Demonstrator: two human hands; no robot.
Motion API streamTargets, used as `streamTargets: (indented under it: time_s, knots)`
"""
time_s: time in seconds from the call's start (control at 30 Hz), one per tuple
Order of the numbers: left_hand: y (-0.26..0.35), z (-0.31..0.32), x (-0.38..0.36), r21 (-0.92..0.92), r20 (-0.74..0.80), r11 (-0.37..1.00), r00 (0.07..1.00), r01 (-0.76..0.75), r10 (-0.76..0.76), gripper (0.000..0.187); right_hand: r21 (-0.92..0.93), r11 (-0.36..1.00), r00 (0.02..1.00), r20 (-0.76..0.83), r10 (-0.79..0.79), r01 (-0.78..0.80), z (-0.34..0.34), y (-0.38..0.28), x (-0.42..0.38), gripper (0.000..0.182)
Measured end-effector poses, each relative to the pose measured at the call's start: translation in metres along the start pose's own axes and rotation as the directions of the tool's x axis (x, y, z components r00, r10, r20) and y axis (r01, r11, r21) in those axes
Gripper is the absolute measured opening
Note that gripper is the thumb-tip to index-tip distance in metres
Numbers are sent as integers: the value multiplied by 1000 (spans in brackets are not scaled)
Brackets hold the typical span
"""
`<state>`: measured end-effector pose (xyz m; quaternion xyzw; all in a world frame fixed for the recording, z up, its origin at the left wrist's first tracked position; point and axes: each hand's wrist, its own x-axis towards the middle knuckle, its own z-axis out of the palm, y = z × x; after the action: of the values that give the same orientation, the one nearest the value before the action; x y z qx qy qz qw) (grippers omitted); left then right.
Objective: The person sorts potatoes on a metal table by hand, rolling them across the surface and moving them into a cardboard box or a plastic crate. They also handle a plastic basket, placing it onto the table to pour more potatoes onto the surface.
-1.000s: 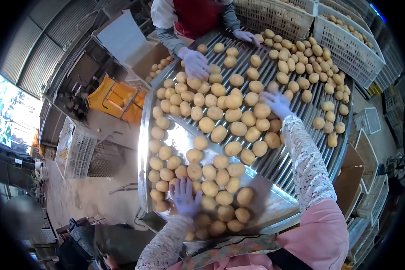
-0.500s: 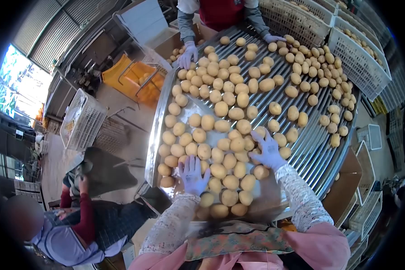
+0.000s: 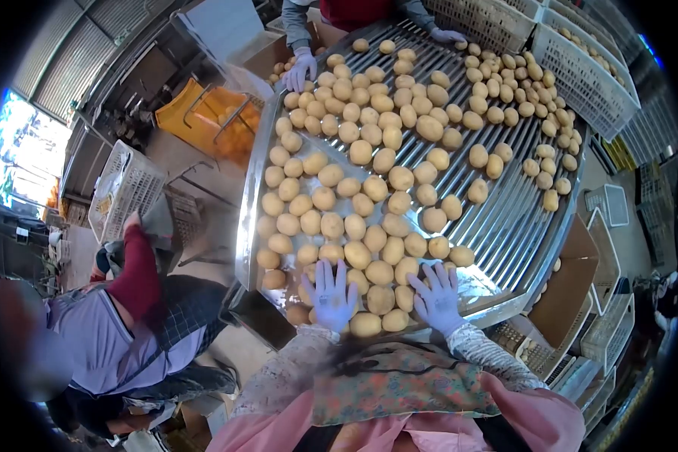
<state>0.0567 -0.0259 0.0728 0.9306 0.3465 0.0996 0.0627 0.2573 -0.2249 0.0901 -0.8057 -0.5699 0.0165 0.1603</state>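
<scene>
My left hand (image 3: 333, 297), in a pale purple glove, lies palm down with spread fingers on round yellowish potatoes (image 3: 355, 252) near the table's front edge. Also gloved, my right hand (image 3: 438, 301) is open at the right side of the same cluster, its fingertips at the nearest potatoes. Neither hand grasps one. The potatoes cover a smooth metal section and spread onto the metal rollers (image 3: 505, 245) behind and to the right. My palms hide what lies directly under them.
Across the table, a person's gloved hand (image 3: 300, 69) touches the far potatoes. White crates (image 3: 580, 75) stand at the far right, a cardboard box (image 3: 572, 282) at the right. An orange container (image 3: 207, 120) stands left. Another person (image 3: 128, 324) bends at lower left.
My right hand has moved back toward me and slightly left, off the potatoes farther in. Potatoes near it have shifted toward the front. The person at left has leaned toward the white crate.
</scene>
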Motion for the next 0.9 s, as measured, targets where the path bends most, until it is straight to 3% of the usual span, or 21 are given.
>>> streamTargets:
  time_s: [0.13,0.53,0.73,0.77,0.8,0.87,0.9]
  knots:
    - [-3,6,-2,11,2,1000,1000,-14,14,63,4,1000,998,-65,3,-2,9,-2,2,56]
    - [-1,11,-3,-97,11,995,999,33,-32,61,11,1000,999,-48,-15,16,10,1,6,58]
    - [-2,9,-5,-86,-35,996,999,-4,1,60,82,982,985,-17,-169,170,-14,6,39,55]
    - [-3,12,-5,-92,-38,996,999,20,-23,59,73,980,980,64,-191,186,-19,10,48,48]
    - [-2,16,-4,-107,-39,994,998,37,-42,59,45,985,983,61,-171,169,-15,15,60,48]
    - [2,11,-2,-122,-30,992,1000,-6,2,56,192,968,931,353,87,-163,-1,33,77,40]
    - [2,11,-2,-113,-67,993,998,-24,16,57,148,988,981,193,17,-46,-12,31,95,38]
